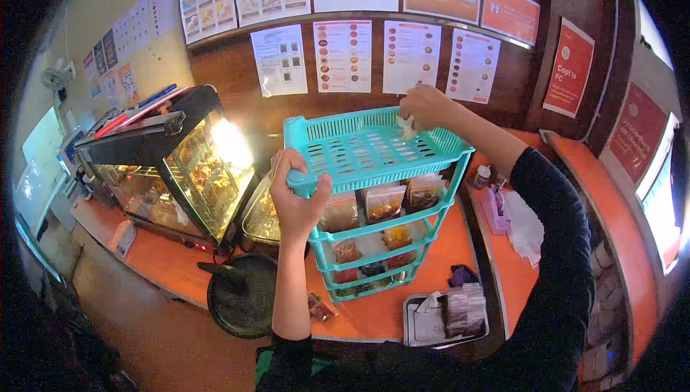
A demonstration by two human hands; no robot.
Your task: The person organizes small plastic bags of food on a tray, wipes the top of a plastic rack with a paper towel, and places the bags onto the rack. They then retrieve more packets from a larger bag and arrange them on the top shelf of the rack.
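A turquoise plastic tiered rack (374, 230) stands upright on the orange counter. My left hand (298, 190) is wrapped round the near left corner of its top tray (366, 169), thumb on the outer side. Over the far right part of that tray, my right hand (431, 108) is closed on a crumpled whitish cloth or tissue (407, 127), which reaches down to the slotted surface. Clear packets (384, 203) with dark and reddish contents fill the tiers below.
A lit glass food warmer (180, 169) stands at left, with a round black tray (243, 295) in front. A metal tray (418, 327) holding stacked packets (466, 309) lies at the counter's front edge. At right sits a purple basket (494, 212). Printed sheets (341, 57) cover the wall.
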